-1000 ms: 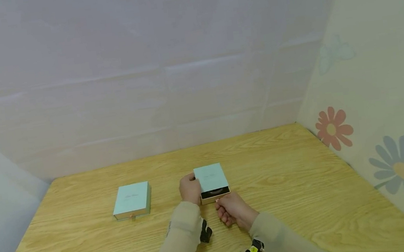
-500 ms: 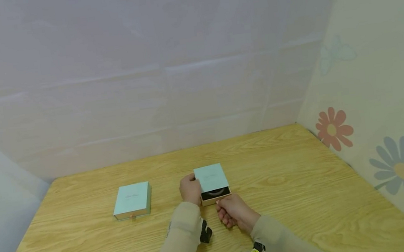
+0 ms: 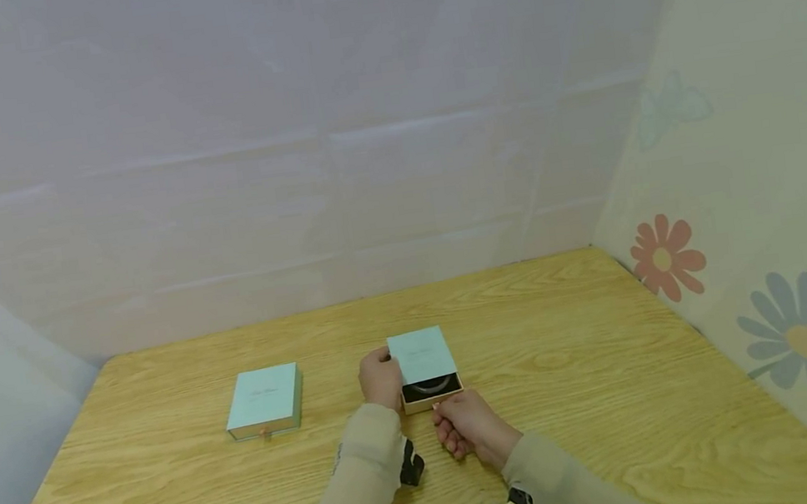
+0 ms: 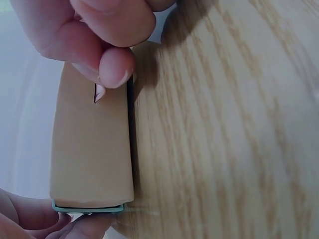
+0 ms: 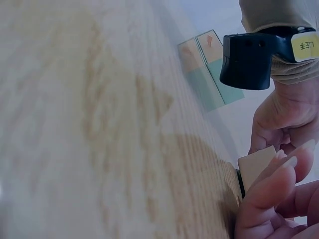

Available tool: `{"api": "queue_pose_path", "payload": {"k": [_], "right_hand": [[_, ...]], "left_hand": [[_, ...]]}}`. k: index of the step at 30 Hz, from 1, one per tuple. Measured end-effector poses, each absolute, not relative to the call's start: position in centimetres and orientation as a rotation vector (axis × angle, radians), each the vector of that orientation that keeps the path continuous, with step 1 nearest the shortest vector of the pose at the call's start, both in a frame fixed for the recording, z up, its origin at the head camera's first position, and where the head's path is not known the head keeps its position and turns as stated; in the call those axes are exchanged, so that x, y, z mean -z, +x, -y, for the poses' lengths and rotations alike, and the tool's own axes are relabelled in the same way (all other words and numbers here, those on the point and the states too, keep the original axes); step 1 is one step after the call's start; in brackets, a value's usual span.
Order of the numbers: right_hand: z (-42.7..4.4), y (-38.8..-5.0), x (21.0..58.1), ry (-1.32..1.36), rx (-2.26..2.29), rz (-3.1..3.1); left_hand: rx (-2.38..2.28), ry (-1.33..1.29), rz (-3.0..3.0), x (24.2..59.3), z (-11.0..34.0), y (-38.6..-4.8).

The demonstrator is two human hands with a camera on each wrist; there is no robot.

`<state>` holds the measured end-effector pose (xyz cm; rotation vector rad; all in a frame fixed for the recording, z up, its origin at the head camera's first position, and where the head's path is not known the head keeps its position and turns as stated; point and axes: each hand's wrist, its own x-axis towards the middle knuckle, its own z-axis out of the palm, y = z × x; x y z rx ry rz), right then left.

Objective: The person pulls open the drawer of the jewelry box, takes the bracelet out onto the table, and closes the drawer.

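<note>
A pale turquoise drawer box (image 3: 421, 354) rests on the table, its tan inner drawer (image 4: 92, 149) pulled partway out toward me. Inside the dark-lined drawer, part of a shiny ring-shaped thing (image 3: 431, 386) shows; the rest is under the sleeve. My left hand (image 3: 380, 379) grips the box's left side, thumb near its top edge. With thumb and finger, my right hand (image 3: 472, 425) pinches the small pinkish ribbon tab (image 4: 100, 93) on the drawer front, its other fingers curled. The right wrist view shows both hands at the box.
A second turquoise drawer box (image 3: 264, 395), closed, lies to the left with its small tab facing me. Both sit on a wood-grain table (image 3: 582, 415). A pale sheet (image 3: 397, 202) hangs behind, and a flower-printed panel (image 3: 760, 200) stands on the right.
The drawer has slid a little farther out toward me, so more of the ring-shaped thing shows. My right hand has moved slightly nearer with it; my left hand stays in place.
</note>
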<state>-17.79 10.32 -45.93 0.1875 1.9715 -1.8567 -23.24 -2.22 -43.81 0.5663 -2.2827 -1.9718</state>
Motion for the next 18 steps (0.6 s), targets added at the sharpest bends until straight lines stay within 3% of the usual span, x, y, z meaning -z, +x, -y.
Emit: {"api": "queue_pose_path", "payload": {"k": [18], "right_hand": [[-10.41,-17.30,45.90,0.180,1.858,-1.963]], "left_hand": [[2.004,0.565,2.250,43.94,2.17,-23.21]]}}
